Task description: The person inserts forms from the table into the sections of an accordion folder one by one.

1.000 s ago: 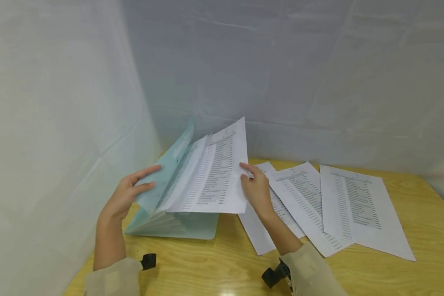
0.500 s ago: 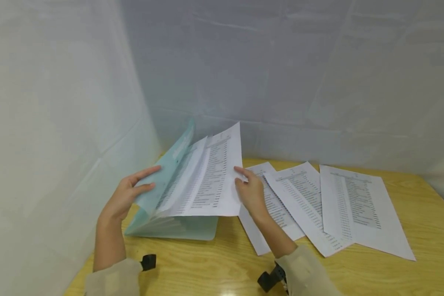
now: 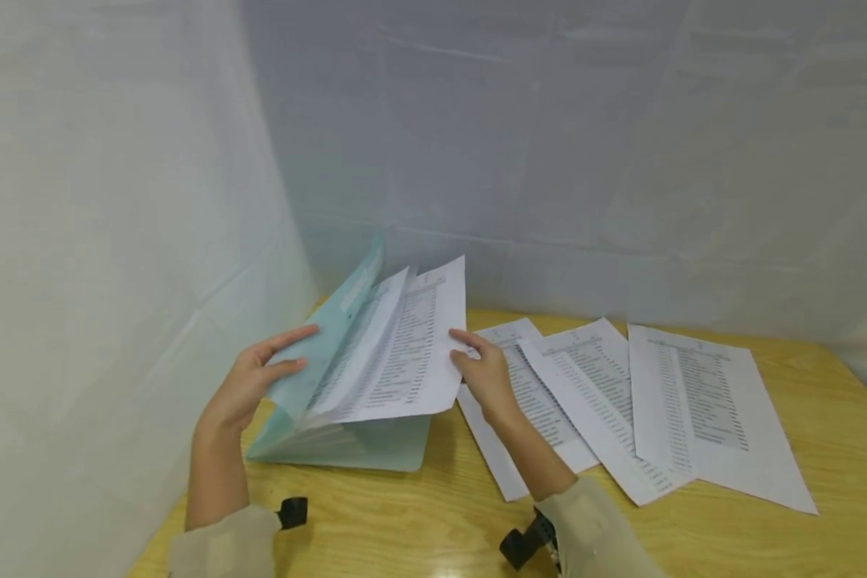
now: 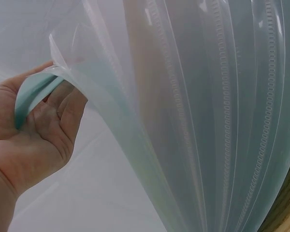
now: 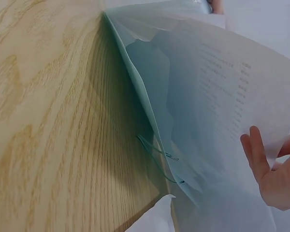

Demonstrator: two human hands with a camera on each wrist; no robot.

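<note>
Right — your left hand [image 3: 249, 385] pinches the folder's [image 3: 347, 437] flap open at 9 o'clock, right hand [image 3: 480, 373] pinching the printed sheet [image 3: 412, 345] — slide it squarely into the pocket.

A pale wooden surface [image 3: 802, 546] carries a teal folder [image 3: 361, 445], standing open near its left end. Just right of the folder, three printed sheets [image 3: 694, 417] lie flat and fanned out, overlapping one another, the nearest touching the folder's edge.

White sheeting [image 3: 585, 144] walls a wooden table [image 3: 802, 385].
</note>
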